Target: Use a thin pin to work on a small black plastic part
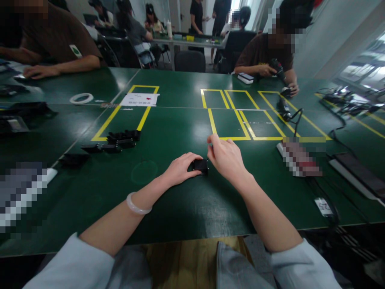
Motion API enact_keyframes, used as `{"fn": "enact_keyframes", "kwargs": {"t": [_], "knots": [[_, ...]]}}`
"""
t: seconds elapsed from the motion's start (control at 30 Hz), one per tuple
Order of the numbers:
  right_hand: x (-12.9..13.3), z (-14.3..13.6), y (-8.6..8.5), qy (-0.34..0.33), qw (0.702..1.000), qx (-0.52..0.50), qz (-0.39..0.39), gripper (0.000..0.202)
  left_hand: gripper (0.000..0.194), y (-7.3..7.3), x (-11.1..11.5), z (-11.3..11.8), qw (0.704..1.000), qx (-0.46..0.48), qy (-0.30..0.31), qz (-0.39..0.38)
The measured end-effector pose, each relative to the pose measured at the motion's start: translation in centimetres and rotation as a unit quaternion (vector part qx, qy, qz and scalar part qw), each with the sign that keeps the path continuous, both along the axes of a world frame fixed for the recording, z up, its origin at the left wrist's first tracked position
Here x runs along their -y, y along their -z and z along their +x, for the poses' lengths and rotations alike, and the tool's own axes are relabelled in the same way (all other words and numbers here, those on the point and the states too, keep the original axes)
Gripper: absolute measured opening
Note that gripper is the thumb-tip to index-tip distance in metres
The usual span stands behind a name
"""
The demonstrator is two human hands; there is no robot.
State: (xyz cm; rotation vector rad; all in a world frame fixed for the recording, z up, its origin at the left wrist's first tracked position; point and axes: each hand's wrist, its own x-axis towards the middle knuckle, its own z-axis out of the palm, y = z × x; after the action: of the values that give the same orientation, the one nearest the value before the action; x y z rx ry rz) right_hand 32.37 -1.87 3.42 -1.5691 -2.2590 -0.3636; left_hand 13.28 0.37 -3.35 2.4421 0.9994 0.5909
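Observation:
On the green table, my left hand grips a small black block-like part between thumb and fingers. Tiny light points, perhaps pins or screws, show along the part's right side. Just to the right of the part is my right hand, its fingers curled in together. Whatever those fingers may pinch is hidden or too small to make out. Several similar black parts lie in a cluster to the left, beyond my left hand.
Yellow tape outlines mark the table. A paper sheet and a tape roll lie farther off. Devices with cables stand at right. Across the table, one person holds a dark tool; another person's arm rests at left.

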Motion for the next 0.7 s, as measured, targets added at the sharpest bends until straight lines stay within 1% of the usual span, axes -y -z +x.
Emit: {"fn": "enact_keyframes", "kwargs": {"t": [0.1, 0.27, 0.4, 0.5, 0.63, 0.7], "knots": [[0.08, -0.01, -0.02, -0.007, 1.000, -0.018, 0.000, 0.016, 0.037, 0.01, 0.00, 0.00, 1.000, -0.002, 0.001, 0.000], [-0.13, 0.04, 0.01, 0.001, 1.000, -0.003, -0.016, 0.025, 0.037, -0.09, 0.03, 0.02, 1.000, -0.001, 0.002, -0.001], [-0.10, 0.09, 0.11, -0.001, 1.000, -0.009, 0.000, 0.017, 0.037, -0.13, 0.03, 0.05, 1.000, -0.004, 0.002, -0.001], [0.00, 0.06, 0.07, -0.011, 1.000, -0.023, 0.001, 0.016, 0.037, -0.11, 0.04, 0.03, 1.000, -0.001, 0.001, -0.003], [-0.05, 0.02, 0.00, -0.002, 1.000, -0.006, -0.012, 0.027, 0.038, -0.06, 0.02, -0.01, 1.000, 0.002, 0.000, -0.004], [-0.09, 0.04, 0.03, 0.001, 1.000, 0.003, -0.010, 0.027, 0.038, -0.03, 0.00, -0.02, 1.000, 0.006, 0.002, -0.004]]}}
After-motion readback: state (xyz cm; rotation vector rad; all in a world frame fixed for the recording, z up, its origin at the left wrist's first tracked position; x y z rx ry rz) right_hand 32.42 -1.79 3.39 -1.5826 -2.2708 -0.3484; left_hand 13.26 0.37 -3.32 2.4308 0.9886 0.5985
